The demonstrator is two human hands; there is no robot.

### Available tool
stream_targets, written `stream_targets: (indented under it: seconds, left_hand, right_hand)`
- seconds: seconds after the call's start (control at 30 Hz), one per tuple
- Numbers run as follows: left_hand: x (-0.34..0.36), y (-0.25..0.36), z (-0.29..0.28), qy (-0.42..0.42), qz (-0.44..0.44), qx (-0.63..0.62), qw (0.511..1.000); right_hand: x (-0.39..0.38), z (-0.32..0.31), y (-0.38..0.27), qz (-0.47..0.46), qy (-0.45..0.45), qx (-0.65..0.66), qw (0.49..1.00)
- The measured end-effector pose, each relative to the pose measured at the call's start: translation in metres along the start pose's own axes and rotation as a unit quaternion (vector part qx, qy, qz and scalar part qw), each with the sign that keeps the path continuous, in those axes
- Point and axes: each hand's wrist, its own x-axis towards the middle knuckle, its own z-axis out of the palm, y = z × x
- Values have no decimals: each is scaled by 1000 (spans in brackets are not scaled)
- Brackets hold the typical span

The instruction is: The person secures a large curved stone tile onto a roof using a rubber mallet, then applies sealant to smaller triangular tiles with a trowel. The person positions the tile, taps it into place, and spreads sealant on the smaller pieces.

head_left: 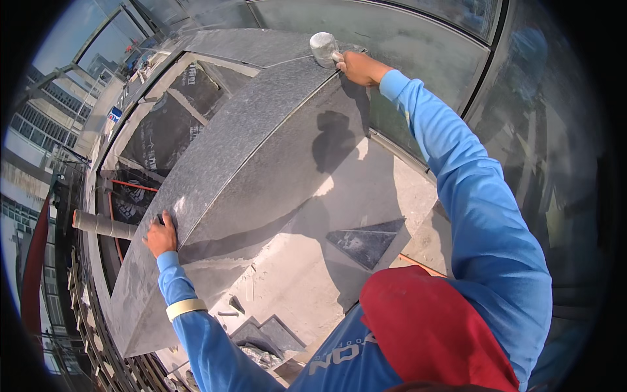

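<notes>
**Mallet point(322, 48) at far end of grey slab point(225, 140)**

The mallet's handle is mostly hidden by the right hand point(359, 68), closed around it; whether the pale head touches the slab cannot be told. The left hand point(160, 235) rests on the slab's nearer part, fingers slightly parted, gripping nothing. Lettering on the blue shirt point(349, 366) is partly covered by red cloth point(428, 320). Pale print marks black sheeting point(160, 134) left of the slab.
</notes>
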Motion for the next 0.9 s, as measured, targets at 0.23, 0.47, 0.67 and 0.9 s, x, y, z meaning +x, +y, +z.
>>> stream_targets:
  seconds: [0.23,0.47,0.67,0.9]
  left_hand:
    - [1,3,-5,5,4,-4,1000]
    - [22,138,-11,85,199,-87,972]
    - [97,348,-8,24,245,-149,958]
    - [121,394,7,-105,174,-126,971]
  right_hand:
    - [-6,-10,-2,-15,-27,55,998]
    - [-14,0,11,-35,7,77,996]
    - [-18,4,12,-56,28,40,997]
    - [-25,-18,9,-48,-37,73,995]
